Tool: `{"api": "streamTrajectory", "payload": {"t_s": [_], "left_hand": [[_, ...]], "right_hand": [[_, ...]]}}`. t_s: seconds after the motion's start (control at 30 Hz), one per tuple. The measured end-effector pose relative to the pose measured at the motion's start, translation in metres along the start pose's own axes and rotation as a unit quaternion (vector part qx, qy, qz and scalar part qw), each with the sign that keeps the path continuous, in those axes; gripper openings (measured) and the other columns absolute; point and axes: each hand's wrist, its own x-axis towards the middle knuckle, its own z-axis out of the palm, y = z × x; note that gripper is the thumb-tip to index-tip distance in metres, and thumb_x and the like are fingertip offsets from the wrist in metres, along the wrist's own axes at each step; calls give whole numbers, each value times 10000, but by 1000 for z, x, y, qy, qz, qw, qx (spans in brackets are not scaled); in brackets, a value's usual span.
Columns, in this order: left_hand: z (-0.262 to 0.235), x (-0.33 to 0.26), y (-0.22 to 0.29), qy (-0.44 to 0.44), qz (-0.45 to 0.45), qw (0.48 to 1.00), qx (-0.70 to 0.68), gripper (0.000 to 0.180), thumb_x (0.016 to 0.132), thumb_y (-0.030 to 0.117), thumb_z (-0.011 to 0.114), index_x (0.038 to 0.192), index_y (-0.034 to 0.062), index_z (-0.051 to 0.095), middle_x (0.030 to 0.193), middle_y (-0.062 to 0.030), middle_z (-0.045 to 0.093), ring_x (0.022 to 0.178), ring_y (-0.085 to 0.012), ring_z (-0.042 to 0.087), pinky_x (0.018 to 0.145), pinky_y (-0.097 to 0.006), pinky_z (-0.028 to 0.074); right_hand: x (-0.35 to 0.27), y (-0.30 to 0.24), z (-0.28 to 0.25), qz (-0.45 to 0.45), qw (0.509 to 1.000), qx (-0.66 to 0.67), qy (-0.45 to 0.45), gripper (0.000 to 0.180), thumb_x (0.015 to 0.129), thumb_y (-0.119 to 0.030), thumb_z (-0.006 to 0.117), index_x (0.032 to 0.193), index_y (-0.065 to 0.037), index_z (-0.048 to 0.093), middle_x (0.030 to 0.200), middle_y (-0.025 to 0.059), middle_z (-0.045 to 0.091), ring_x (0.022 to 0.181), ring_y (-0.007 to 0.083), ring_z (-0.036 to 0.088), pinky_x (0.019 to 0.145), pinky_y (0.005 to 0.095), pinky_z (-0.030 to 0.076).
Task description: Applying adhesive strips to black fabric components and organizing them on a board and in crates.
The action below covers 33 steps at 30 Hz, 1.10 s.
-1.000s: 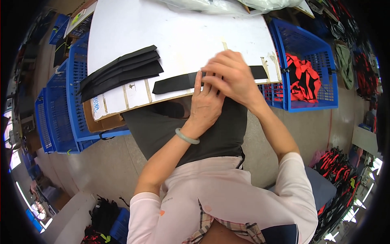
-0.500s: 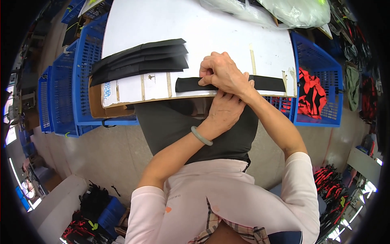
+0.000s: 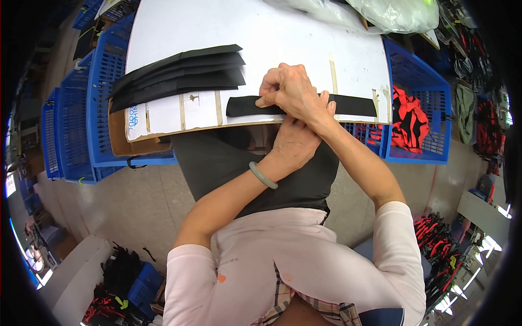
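A long black fabric strip lies flat along the front edge of a white board-topped table. My right hand rests on it with curled fingers, the thumb and fingertips pressed to the strip left of its middle. Crossing beneath my right wrist is my left hand, a grey-green bangle on its wrist. Its fingers stretch out to the strip and their tips show beyond the right wrist; the rest is partly hidden. To the left, several folded black strips lie overlapped in a fanned pile.
Blue plastic crates stand left of the table. Another blue crate on the right holds red and black fabric. Clear plastic bags sit at the far right of the tabletop. Narrow tape strips mark the board.
The whole view has shifted slightly, so everything sits a little further left and up. Both hands keep about the same places on the black strip.
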Motion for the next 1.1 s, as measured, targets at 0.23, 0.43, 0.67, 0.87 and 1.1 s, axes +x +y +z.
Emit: {"api": "streamTrajectory", "payload": {"t_s": [0.23,0.43,0.67,0.87,1.1], "left_hand": [[2,1,-2,7,5,1000,-5,508,906,239,463,1383,68,427,1431,-146,401,1331,-351,371,1079,-518,262],[4,1,-4,14,7,1000,-7,506,907,241,475,1377,61,423,1435,-145,392,1333,-355,364,1072,-515,286],[7,2,-3,3,19,997,73,498,898,230,479,1362,61,419,1436,-133,391,1327,-348,362,1075,-531,305],[13,-1,-5,59,16,997,39,494,886,242,485,1345,68,428,1447,-113,378,1345,-337,337,1073,-548,310],[14,2,-6,57,21,997,48,534,891,267,462,1376,60,379,1476,-120,344,1372,-340,314,1084,-573,288]], "right_hand": [[1,-5,-2,2,1000,-13,2,152,610,-80,775,565,-26,640,526,61,629,433,174,573,495,289,453],[2,-3,5,-19,1000,-18,17,169,637,-102,773,568,-28,636,523,60,630,427,168,589,449,264,449],[3,-13,14,8,991,-135,-22,355,591,-308,831,598,-52,586,548,13,542,595,183,494,624,341,355],[1,-18,34,-89,966,-236,63,495,510,-454,854,678,-67,594,566,24,485,592,200,461,622,352,298],[-3,-32,35,-58,949,-301,67,472,555,-468,818,708,-106,557,698,13,522,689,202,511,650,357,334]]}}
